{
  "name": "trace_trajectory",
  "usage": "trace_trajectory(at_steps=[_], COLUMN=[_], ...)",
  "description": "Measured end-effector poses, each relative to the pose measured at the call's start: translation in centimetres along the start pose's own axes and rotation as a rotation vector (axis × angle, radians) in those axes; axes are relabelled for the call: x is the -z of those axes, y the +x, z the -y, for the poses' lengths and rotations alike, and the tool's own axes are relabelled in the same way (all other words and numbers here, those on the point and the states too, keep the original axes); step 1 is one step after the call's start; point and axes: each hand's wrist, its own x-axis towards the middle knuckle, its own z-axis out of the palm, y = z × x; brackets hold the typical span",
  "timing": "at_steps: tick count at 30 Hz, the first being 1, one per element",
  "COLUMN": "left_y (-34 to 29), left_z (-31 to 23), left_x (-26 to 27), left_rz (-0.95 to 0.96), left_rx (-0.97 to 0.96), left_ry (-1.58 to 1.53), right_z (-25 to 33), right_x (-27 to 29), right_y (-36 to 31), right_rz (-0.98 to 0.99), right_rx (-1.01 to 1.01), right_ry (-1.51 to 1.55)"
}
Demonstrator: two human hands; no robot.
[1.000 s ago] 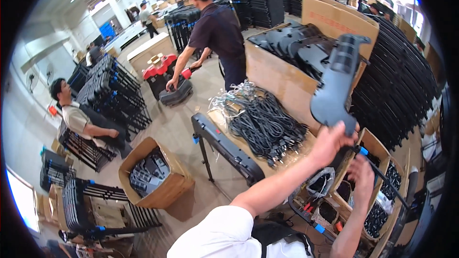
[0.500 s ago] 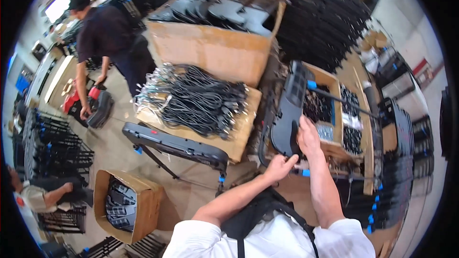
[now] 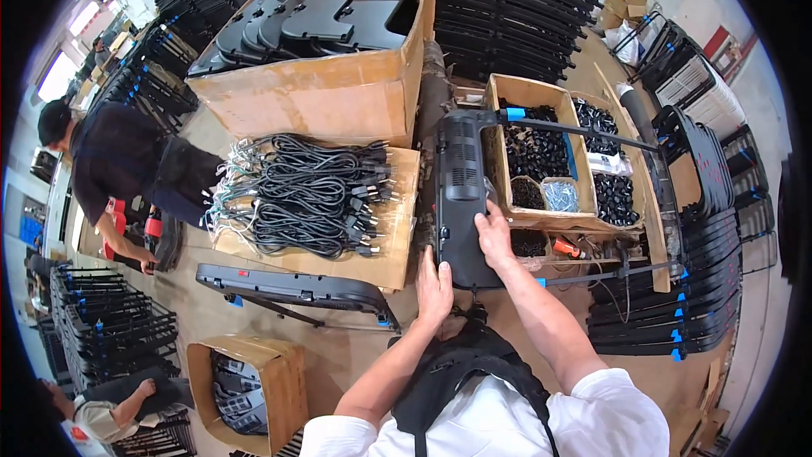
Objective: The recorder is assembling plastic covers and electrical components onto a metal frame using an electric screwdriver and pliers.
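A black plastic cover (image 3: 463, 233) with a vented, raised section lies in front of me on a black tubular frame (image 3: 584, 129) with blue tape on its legs. My left hand (image 3: 434, 292) holds the cover's left edge near its close end, fingers stretched along the side. At the opposite edge, my right hand (image 3: 494, 239) grips the cover with its thumb on top; some of its fingers are hidden. Close to the right hand, a wooden parts tray (image 3: 541, 218) holds small black parts and a bag of silvery screws (image 3: 560, 196).
Bundled black cables (image 3: 313, 190) lie on cardboard at left, below a large carton (image 3: 313, 101) of black covers. Another assembled frame (image 3: 296, 288) stands front left, beside a carton (image 3: 288, 381) of parts. An orange-handled tool (image 3: 567, 245) lies under the tray. A co-worker (image 3: 127, 161) bends at far left.
The cover has turned straighter and now lies flat over the frame. My left hand has moved from its near end to the left edge. The view has shifted, and the co-worker appears farther left.
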Motion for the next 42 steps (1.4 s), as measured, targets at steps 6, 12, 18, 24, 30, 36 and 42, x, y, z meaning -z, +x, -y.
trace_trajectory(at_steps=[6, 12, 18, 24, 30, 36, 42], left_y=[-0.1, 0.6, 4.5, 10.5, 13.7, 14.2, 12.1], left_z=[-0.4, -0.6, -11.1, -8.8, -1.9, -2.2, -2.5], left_x=[-1.4, -1.8, -4.4, -23.6, -30.4, -31.7, -32.9], left_rz=[0.028, 0.043, 0.089, 0.903, 1.531, 1.628, 1.505], left_rx=[-0.074, -0.033, -0.290, -0.489, -0.731, -0.773, -0.713], left_ry=[0.174, 0.196, 0.239, 0.508, 0.941, 1.004, 1.130], right_z=[-1.2, 1.9, 12.5, 7.0, -4.1, -13.3, -17.5], right_x=[0.4, 4.1, 24.5, 35.1, 35.5, 33.0, 32.2], right_y=[-0.1, 0.3, -6.5, -15.5, -16.9, -6.2, 4.8], right_rz=[-0.012, 0.145, 0.214, 0.252, 0.010, -0.393, -0.741], right_rx=[0.009, -0.026, -0.224, -0.565, -0.782, -0.554, -0.651], right_ry=[-0.064, -0.434, -0.054, -0.009, 0.140, 0.445, 0.681])
